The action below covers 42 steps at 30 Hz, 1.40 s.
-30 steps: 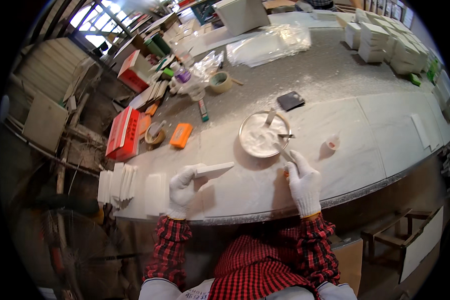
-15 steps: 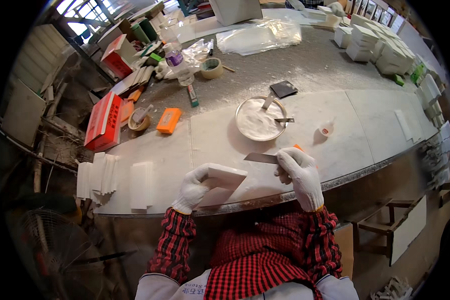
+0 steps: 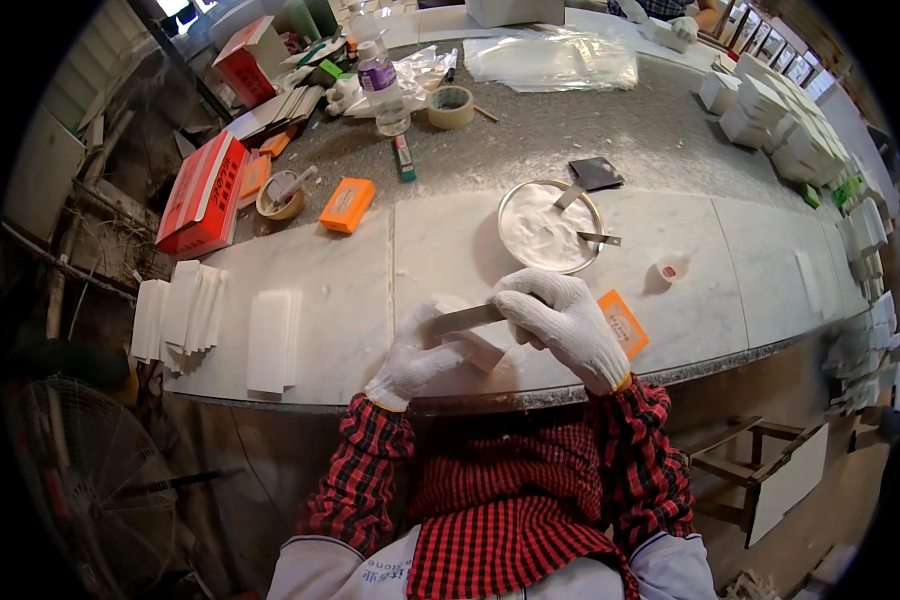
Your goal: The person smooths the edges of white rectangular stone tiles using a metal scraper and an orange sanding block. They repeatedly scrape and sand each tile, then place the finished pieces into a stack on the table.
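Both my hands wear white gloves. My left hand [image 3: 415,355] grips a small white block [image 3: 480,345] just above the marble table's front edge [image 3: 300,390]. My right hand [image 3: 560,320] holds a flat metal putty knife [image 3: 467,318], its blade lying across the top of the block and pointing left. A round metal bowl of white paste [image 3: 548,225] sits behind my hands, with another metal tool resting on its right rim. An orange card-like box [image 3: 622,322] lies on the table beside my right wrist.
White tiles [image 3: 270,340] and a fanned stack [image 3: 180,315] lie at left. A red box [image 3: 205,195], an orange box [image 3: 347,204], tape roll [image 3: 450,105], bottle [image 3: 382,85], plastic bags [image 3: 555,60] sit behind. Stacks of white blocks [image 3: 780,130] line the right. A small cap [image 3: 670,270] is near the bowl.
My right hand came back from the bowl with the putty knife and laid its blade on the white block, which my left hand lifted and turned near the table edge.
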Each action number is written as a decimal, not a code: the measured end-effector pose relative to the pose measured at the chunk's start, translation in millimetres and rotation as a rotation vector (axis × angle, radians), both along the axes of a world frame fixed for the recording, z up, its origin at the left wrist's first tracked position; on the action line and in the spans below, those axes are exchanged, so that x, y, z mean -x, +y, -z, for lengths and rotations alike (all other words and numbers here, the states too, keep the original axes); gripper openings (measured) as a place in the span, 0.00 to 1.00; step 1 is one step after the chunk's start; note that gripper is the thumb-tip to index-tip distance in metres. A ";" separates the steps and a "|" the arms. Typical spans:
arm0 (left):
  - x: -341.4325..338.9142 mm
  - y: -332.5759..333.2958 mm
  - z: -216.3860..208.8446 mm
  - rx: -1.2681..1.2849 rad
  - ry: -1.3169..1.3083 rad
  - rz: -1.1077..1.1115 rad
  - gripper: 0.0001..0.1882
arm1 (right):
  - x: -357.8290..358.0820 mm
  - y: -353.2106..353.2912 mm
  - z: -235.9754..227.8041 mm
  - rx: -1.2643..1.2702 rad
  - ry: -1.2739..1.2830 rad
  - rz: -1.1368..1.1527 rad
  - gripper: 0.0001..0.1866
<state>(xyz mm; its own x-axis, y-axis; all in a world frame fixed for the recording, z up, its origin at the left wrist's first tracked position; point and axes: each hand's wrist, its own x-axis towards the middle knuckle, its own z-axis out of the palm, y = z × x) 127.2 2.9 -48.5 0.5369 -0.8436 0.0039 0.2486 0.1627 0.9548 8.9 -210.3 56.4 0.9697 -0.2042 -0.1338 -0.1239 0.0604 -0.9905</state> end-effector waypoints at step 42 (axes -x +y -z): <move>-6.5 6.4 22.2 0.103 0.184 0.053 0.22 | 38.8 -27.4 -16.7 0.044 0.017 -0.013 0.09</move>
